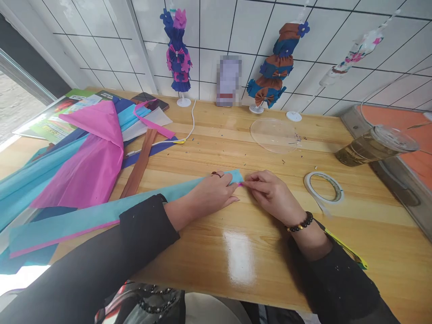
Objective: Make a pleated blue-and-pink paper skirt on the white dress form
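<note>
A long light-blue strip [101, 209] with a pink edge stretches across the table from the far left to the middle. It looks like thin paper or cloth; which, I cannot tell. Close to its right end, my left hand [213, 192] grips the strip, fingers bent over it and thumb below. The blue tip shows just past the knuckles. My right hand [274, 194] pinches the pink corner at that same end, thumb and forefinger together. Right of this hand lies a roll of white double-sided tape [340, 194] with a loose tail. A yellow-handled tool [349, 252] is partly hidden under my right forearm.
Pink sheets [97, 153], blue sheets and a brown strip [140, 164] are piled left, near a white cable [193, 118]. A clear round lid [275, 135] lies at the back. A tumbler of brown drink [374, 144] stands right. Decorated stands [178, 58] line the tiled wall.
</note>
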### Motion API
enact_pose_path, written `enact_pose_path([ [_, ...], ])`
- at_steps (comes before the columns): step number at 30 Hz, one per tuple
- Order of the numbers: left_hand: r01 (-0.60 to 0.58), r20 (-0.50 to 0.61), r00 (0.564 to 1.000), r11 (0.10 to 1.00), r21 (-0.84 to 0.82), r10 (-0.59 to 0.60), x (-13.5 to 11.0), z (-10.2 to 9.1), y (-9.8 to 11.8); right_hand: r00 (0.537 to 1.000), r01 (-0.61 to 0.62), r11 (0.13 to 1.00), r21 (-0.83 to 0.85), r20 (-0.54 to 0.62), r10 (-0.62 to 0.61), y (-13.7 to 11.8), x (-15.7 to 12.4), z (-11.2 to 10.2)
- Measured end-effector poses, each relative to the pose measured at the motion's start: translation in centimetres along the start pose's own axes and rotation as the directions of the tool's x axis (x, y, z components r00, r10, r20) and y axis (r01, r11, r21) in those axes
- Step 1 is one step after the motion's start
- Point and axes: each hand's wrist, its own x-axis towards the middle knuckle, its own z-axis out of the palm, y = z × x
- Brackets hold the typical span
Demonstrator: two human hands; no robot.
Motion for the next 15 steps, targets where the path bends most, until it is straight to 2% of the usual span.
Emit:
enact_pose_path([
  [5, 0.008, 0.005, 1.0, 1.0, -0.018, -0.008, -0.02, -0.15, -0.09, 1.0, 0.003, 1.0, -0.008, 0.005, -0.003, 0.05, -0.02, 0.01],
  [11, 0.033, 0.033, 0.999, 0.996, -0.078, -0.03, -0.08, -0.54, -0.26, 0.996, -0.071, 0.996, 0.061, -0.042, 0.074, -0.35, 0.15, 0.14],
  [15, 0.075, 0.013, 0.997, 0.986, -0.152, -0.074, -0.1, -0.09, -0.52, 0.999, -0.052, 0.998, 0.021, -0.012, 0.052, -0.61, 0.27, 0.39],
])
